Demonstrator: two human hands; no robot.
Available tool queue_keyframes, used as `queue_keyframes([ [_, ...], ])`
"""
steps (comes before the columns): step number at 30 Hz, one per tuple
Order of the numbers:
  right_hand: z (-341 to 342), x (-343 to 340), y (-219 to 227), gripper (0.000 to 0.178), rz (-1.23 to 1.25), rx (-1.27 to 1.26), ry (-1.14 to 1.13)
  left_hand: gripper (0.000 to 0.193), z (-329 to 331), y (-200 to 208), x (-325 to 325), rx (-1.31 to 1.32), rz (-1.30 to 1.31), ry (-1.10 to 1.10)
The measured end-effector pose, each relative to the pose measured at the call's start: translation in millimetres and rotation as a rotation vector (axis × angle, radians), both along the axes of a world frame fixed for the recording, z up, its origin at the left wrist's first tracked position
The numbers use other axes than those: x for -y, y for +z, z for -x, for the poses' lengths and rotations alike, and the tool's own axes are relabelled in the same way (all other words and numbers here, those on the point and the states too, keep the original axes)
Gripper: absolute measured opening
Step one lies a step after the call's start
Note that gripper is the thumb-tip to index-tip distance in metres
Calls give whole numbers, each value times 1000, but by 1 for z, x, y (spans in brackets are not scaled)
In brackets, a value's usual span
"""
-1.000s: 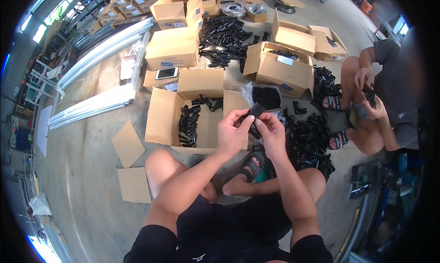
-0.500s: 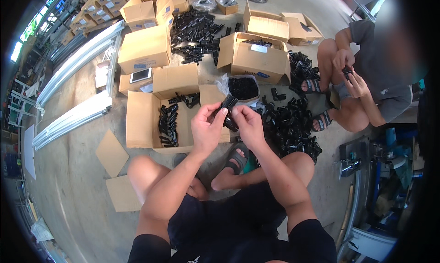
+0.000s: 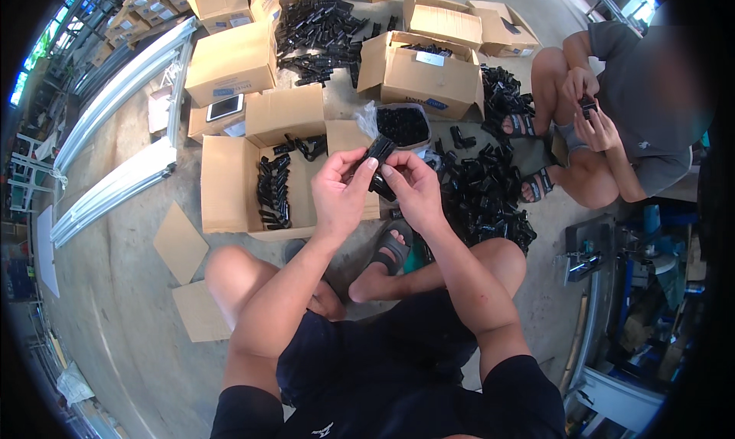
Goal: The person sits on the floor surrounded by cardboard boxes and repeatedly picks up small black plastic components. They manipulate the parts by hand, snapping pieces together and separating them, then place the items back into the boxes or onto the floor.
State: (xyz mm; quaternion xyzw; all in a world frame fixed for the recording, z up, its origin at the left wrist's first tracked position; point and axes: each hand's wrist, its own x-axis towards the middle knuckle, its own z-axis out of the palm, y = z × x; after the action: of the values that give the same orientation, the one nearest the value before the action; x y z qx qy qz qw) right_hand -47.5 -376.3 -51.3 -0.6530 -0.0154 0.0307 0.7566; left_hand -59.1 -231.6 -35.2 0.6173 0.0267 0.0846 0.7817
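Note:
In front of me, a glossy black elbow-shaped fitting [image 3: 380,148] is held up between both hands. My left hand [image 3: 342,188] pinches it from the left, the thumb lying along its side. From the right, my right hand [image 3: 416,188] grips its lower part with thumb and curled fingers. Just beyond and left stands an open cardboard box [image 3: 226,186] with several black fittings [image 3: 274,190] in a row inside. Behind my hands sits a tub of small black parts [image 3: 403,125]. A big heap of black fittings [image 3: 486,202] lies to the right.
A co-worker [image 3: 639,110] sits at the right, holding a small black piece in both hands. Farther off are an open carton [image 3: 425,83] and another fitting pile [image 3: 318,37]. A tablet [image 3: 225,107] rests on a box. Long white metal profiles [image 3: 115,190] lie at the left.
My view has tilted slightly, so the scene sits a little higher. My right fingers have shifted on the fitting, the thumb now pressing against its side. Both hands still hold it.

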Motion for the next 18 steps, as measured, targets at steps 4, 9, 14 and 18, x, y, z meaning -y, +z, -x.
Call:
queue_keyframes([
  [4, -5, 9, -13, 12, 135, 83, 17, 23, -1, -1, 0, -11, -5, -8],
  [9, -3, 5, -10, 12, 76, 40, 25, 26, 1, 0, 2, -10, 5, 13],
  [14, -8, 8, -13, 12, 108, 130, 43, 26, -1, 0, -1, -19, 17, 7],
  [18, -4, 5, -10, 14, -18, 10, 55, 22, 3, -2, 1, -33, 41, -2],
])
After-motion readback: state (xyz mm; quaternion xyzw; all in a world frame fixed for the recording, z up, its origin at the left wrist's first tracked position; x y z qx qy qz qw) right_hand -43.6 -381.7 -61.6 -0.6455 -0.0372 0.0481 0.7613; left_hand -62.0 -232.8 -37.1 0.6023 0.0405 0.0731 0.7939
